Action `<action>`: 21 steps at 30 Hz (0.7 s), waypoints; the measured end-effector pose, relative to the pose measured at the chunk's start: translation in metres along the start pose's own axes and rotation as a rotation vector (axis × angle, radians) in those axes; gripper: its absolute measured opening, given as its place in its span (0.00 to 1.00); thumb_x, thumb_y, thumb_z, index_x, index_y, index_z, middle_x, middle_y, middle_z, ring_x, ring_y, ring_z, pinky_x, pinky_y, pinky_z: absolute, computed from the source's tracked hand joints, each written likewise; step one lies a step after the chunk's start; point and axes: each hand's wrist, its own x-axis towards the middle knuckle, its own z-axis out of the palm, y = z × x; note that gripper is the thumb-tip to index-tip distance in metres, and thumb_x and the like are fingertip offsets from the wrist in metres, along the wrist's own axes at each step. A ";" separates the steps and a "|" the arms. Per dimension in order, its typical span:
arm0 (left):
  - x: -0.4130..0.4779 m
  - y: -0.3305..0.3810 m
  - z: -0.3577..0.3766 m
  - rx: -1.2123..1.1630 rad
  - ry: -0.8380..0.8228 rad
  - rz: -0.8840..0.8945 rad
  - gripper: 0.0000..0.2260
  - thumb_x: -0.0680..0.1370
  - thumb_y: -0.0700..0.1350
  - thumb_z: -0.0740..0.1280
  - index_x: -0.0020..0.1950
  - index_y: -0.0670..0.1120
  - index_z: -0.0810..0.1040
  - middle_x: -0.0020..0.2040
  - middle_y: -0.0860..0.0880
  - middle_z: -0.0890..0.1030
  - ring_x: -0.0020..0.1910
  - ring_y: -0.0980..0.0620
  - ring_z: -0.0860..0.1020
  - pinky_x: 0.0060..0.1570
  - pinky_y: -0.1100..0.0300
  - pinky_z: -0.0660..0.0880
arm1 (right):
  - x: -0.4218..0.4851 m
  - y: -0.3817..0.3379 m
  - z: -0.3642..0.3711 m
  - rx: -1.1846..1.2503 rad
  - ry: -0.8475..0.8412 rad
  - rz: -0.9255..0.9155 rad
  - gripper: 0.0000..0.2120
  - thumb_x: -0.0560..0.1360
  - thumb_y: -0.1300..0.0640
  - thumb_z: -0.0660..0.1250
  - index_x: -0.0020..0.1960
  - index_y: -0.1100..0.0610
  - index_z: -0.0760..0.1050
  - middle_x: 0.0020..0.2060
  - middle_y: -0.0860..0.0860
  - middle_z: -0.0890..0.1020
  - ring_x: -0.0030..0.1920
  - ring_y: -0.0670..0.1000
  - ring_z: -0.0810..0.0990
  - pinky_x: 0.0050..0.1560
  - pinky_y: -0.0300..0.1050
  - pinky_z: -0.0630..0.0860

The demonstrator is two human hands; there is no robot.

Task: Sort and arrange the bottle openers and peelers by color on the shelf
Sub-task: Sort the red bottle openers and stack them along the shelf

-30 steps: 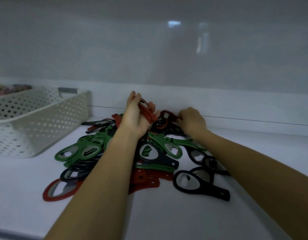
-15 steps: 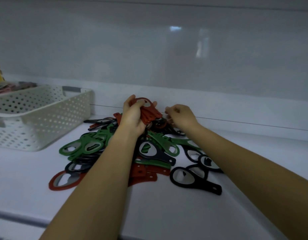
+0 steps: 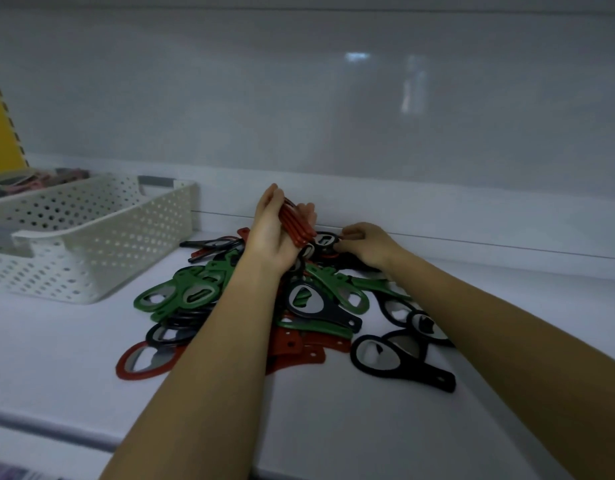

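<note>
Seen from the head camera, the left hand is raised above the pile. Its fingers and thumb are wrapped round a stack of red openers, held on edge. The right hand sits low at the far side of the pile, with its fingers curled against a black opener; I cannot tell whether it actually grips it. The mixed pile lies on the white shelf, close to the back wall. Green openers are heaped on its left, a red opener lies at the front left, and a front black opener lies at the front right. A perforated basket stands to the left, apart from the pile.
</note>
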 end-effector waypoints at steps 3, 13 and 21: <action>-0.001 0.001 0.000 -0.022 -0.003 -0.024 0.19 0.81 0.46 0.60 0.71 0.45 0.65 0.55 0.39 0.73 0.43 0.46 0.77 0.38 0.52 0.80 | 0.003 0.000 0.005 -0.042 0.047 -0.029 0.25 0.71 0.59 0.71 0.65 0.61 0.69 0.59 0.57 0.76 0.58 0.55 0.75 0.59 0.45 0.71; -0.002 0.003 0.001 0.095 -0.031 0.012 0.07 0.81 0.42 0.59 0.58 0.51 0.72 0.51 0.41 0.72 0.45 0.46 0.77 0.45 0.54 0.76 | -0.006 -0.019 -0.020 0.300 0.182 -0.111 0.14 0.74 0.66 0.67 0.59 0.63 0.76 0.52 0.57 0.79 0.49 0.51 0.78 0.48 0.36 0.77; -0.001 0.000 0.002 0.237 -0.074 0.033 0.09 0.82 0.42 0.58 0.61 0.51 0.71 0.53 0.40 0.73 0.48 0.44 0.78 0.49 0.53 0.76 | -0.029 -0.023 -0.073 0.255 0.205 -0.165 0.14 0.74 0.67 0.65 0.59 0.62 0.76 0.48 0.54 0.79 0.42 0.45 0.78 0.40 0.27 0.76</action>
